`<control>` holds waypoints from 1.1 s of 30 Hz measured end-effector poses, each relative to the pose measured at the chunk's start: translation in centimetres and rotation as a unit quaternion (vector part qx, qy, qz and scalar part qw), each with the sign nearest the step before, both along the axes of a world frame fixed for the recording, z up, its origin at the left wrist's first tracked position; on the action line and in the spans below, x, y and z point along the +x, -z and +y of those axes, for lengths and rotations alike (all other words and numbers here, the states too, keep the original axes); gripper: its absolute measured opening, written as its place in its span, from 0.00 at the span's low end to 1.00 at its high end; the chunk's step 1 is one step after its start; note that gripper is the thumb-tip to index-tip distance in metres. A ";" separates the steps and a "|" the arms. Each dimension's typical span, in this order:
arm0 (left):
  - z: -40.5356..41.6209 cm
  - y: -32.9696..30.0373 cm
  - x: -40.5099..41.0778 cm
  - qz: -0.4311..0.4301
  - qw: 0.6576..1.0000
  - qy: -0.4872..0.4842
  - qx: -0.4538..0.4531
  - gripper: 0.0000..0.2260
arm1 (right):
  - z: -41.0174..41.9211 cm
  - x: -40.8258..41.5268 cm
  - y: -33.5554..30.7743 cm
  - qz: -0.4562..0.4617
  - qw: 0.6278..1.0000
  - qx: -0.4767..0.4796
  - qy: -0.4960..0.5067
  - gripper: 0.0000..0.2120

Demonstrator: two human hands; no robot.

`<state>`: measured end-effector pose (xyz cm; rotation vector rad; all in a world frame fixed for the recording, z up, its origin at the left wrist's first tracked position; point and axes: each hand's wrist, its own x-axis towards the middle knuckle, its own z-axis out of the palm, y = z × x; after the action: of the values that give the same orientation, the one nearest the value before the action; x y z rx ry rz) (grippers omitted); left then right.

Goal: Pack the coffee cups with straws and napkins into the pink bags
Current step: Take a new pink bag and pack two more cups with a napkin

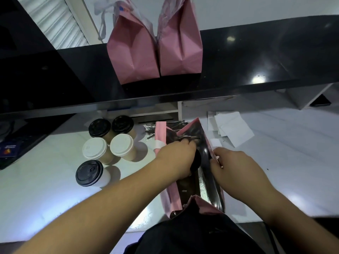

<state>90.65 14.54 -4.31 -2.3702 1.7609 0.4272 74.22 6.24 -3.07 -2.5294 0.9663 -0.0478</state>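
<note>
While the right hand (233, 165) pinches the right rim of an open pink bag (171, 197) with a silver lining, the left hand (177, 160) reaches inside it, closed around a black-lidded cup (196, 160). The bag stands on a white counter (45, 189). To its left stand 5 coffee cups (108, 149), 3 with black lids, 2 with white. Straws (161, 127) and napkins (231, 128) lie behind. 2 filled pink bags (156, 52) stand on a black shelf (256, 57).

white worktop (45, 189) | glossy black raised counter (256, 57), lamp glare | white wall (256, 8)
</note>
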 end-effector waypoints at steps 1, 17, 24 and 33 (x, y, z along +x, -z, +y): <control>-0.1 0.3 -0.1 -0.003 1.000 0.002 -0.001 0.31 | 0.0 -0.1 0.0 -0.001 1.000 0.000 0.002 0.09; -1.9 3.5 0.6 0.046 0.998 -0.052 0.004 0.29 | -0.1 0.1 -0.1 -0.008 1.000 0.009 -0.004 0.08; -3.4 4.6 0.5 0.074 0.995 -0.067 0.025 0.25 | 0.0 0.2 -0.1 0.004 1.000 0.013 0.006 0.12; -2.4 -0.9 -0.9 0.061 0.998 -0.029 -0.004 0.14 | -0.6 0.3 -0.2 -0.004 0.999 0.035 0.010 0.13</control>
<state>89.74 12.11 -3.37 -2.4555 1.7489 0.5844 74.51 5.62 -2.83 -2.4548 0.9724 -0.0282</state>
